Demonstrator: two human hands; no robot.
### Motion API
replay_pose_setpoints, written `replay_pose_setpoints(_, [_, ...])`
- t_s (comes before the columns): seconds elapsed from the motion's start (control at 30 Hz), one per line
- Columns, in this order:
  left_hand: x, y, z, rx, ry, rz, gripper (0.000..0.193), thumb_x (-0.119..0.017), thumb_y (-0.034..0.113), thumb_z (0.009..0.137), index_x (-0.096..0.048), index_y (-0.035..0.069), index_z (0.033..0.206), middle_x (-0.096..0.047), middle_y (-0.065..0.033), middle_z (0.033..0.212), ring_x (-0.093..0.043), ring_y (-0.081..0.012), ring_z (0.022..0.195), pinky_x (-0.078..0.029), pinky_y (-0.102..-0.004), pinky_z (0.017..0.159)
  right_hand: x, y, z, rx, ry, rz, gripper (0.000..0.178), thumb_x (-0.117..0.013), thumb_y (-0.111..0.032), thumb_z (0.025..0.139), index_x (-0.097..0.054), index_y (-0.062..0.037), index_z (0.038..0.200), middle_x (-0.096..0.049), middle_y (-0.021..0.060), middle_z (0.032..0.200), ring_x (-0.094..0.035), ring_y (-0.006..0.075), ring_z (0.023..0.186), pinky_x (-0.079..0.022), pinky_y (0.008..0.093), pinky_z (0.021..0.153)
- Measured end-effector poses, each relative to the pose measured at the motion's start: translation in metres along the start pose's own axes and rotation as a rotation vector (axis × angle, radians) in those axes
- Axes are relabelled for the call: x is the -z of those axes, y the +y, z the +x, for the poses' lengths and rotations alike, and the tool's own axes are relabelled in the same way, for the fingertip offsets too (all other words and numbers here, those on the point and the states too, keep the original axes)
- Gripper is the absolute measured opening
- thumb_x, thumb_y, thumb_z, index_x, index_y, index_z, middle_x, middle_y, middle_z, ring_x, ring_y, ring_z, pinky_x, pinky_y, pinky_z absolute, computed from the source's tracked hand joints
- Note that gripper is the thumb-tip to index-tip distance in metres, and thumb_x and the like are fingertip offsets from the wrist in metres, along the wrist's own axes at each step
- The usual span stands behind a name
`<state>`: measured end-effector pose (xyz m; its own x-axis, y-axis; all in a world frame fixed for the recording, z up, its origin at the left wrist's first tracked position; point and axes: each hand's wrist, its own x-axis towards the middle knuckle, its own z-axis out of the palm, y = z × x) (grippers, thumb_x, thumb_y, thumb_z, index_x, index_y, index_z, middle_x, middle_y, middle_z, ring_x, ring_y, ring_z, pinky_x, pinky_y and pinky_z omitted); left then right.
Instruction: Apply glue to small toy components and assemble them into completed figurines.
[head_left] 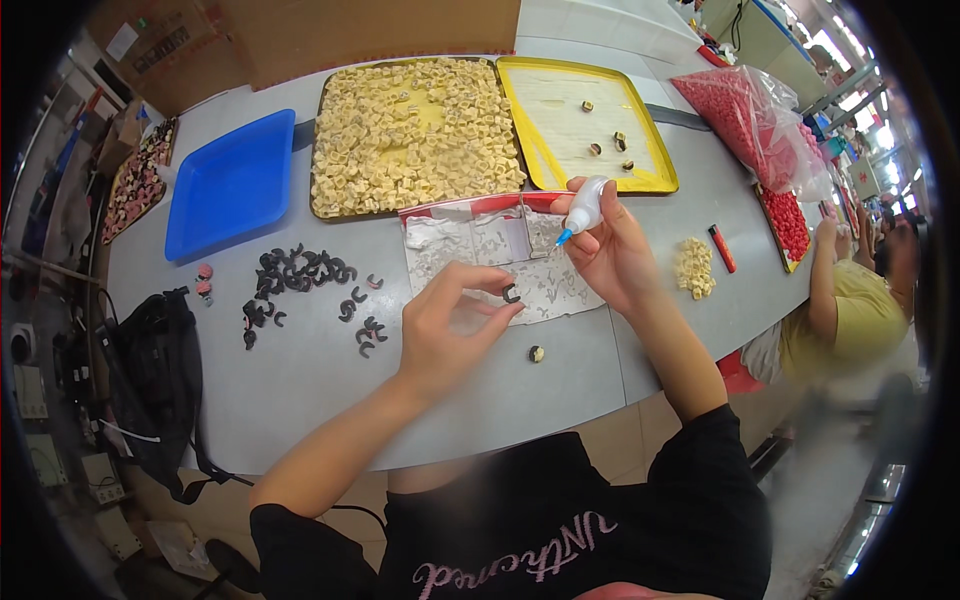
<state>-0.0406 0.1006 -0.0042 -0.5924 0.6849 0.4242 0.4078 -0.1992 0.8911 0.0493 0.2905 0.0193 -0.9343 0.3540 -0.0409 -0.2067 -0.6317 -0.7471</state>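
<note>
The left hand (pixel 445 325) is pinching a small black C-shaped piece (pixel 511 293) between closed fingers, just above the glue-stained paper sheet (pixel 520 262). The right hand (pixel 610 250) is gripping a white glue bottle (pixel 583 207), blue nozzle pointing toward that piece. Excess squeeze is risking glue on fingertips, likely bonding skin to the piece.

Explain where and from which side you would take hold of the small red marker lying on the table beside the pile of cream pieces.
Grip the red marker across its middle, fingers on its two long sides, coming from above. It lies flat and slender on the table, with the cream pieces just to its left, so keep that finger close in.

Bright even light, rim bent, perhaps blurred
</note>
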Motion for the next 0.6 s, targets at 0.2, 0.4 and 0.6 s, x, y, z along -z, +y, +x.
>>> replay_pose_setpoints(0.2, [0.0013, -0.0021, -0.0003, -0.020, -0.011, 0.033, 0.033, -0.073, -0.004, 0.071, -0.056, 0.001, 0.099, -0.063, -0.0105, 0.094, -0.064, -0.0150, 0.084, -0.053, -0.0222, 0.062, 0.0017, 0.0007, 0.0003, -0.008, -0.017, 0.010, 0.043, -0.045, -0.043, 0.094, -0.050, -0.0042, 0.113, -0.062, 0.0170, 0.107, -0.047, 0.0078, 0.064, -0.043, 0.0190, 0.063])
replay_pose_setpoints(0.4, [0.0004, -0.0029, -0.0021, -0.007, 0.025, 0.029, 0.040, -0.074, -0.003, 0.070, -0.052, 0.001, 0.102, -0.063, -0.0112, 0.095, -0.064, -0.0149, 0.083, -0.052, -0.0220, 0.063, 0.0022, 0.0019, 0.0012, -0.022, -0.046, 0.040, 0.043, -0.041, -0.042, 0.095, -0.050, -0.0038, 0.113, -0.061, 0.0172, 0.109, -0.047, 0.0086, 0.066, -0.042, 0.0202, 0.064])
replay_pose_setpoints(0.6, [0.0004, -0.0022, -0.0028, -0.007, 0.026, 0.035, 0.041, -0.075, -0.003, 0.069, -0.051, 0.001, 0.103, -0.063, -0.0115, 0.095, -0.064, -0.0149, 0.083, -0.052, -0.0221, 0.063, 0.0014, 0.0022, 0.0010, -0.021, -0.052, 0.036, 0.043, -0.041, -0.042, 0.095, -0.050, -0.0038, 0.113, -0.061, 0.0175, 0.110, -0.047, 0.0085, 0.065, -0.042, 0.0202, 0.064])
